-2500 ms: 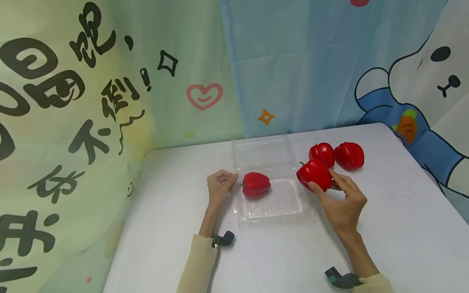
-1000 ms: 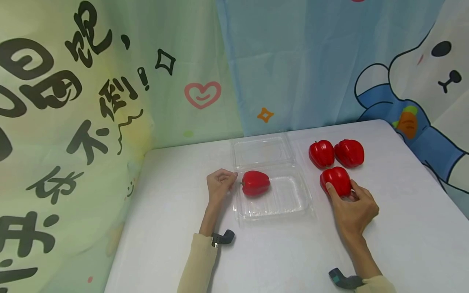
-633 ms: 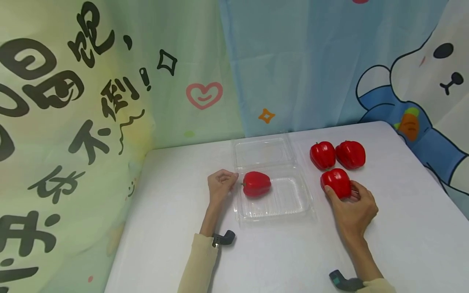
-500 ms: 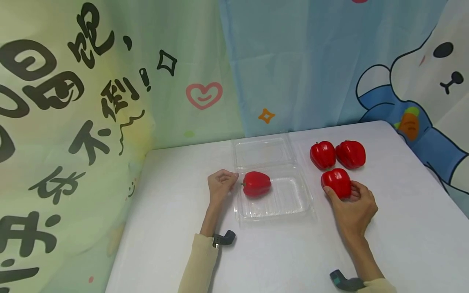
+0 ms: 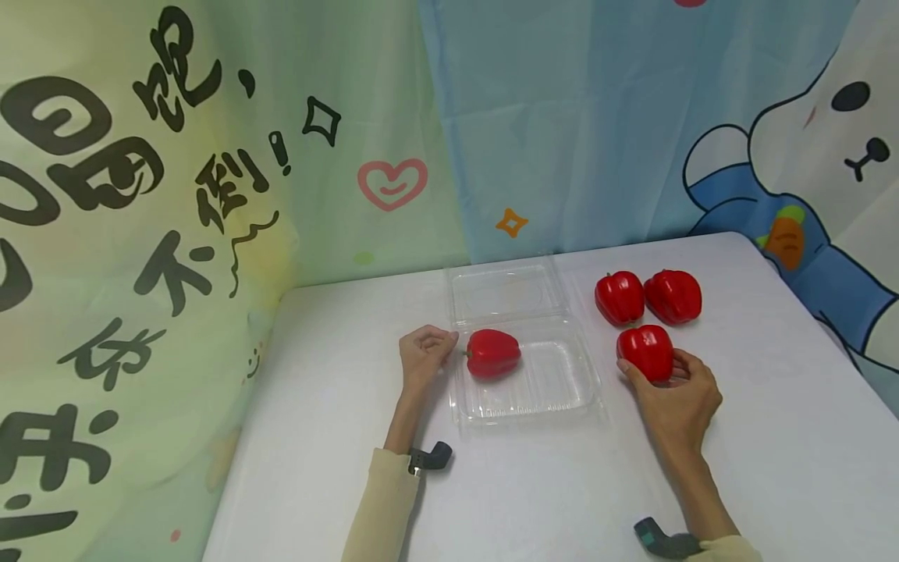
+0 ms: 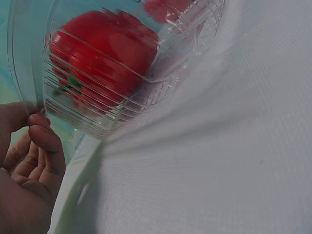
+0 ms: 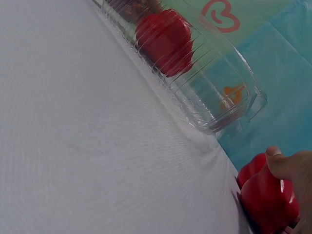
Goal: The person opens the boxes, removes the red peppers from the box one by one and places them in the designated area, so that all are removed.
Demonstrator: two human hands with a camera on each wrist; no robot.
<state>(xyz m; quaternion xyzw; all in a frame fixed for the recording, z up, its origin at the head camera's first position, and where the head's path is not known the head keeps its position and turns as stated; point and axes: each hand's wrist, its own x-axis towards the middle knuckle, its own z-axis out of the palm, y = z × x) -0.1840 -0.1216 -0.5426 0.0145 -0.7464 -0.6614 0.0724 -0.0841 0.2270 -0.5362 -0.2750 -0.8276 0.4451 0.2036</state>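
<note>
A clear plastic clamshell container (image 5: 523, 411) lies with its lid (image 5: 502, 293) folded back. One red bell pepper (image 5: 493, 353) lies on its side at the left of the base, stem toward my left hand (image 5: 424, 353). That hand pinches the container's left rim between thumb and finger, as the left wrist view shows close up. To the right of the container, my right hand (image 5: 676, 400) grips a second red bell pepper (image 5: 644, 351), thumb on its left side and fingers on its right. In the right wrist view the thumb (image 7: 274, 163) rests against this pepper, low at the tabletop.
Two more red bell peppers, one at the left (image 5: 620, 297) and one at the right (image 5: 673, 297), sit side by side just behind the gripped one. The white table (image 5: 534, 492) ends at a printed curtain (image 5: 351, 101) behind and on the left.
The pepper in my right hand has moved right and down, from over the container's right edge to the table by the other two. My left hand stays at the rim.
</note>
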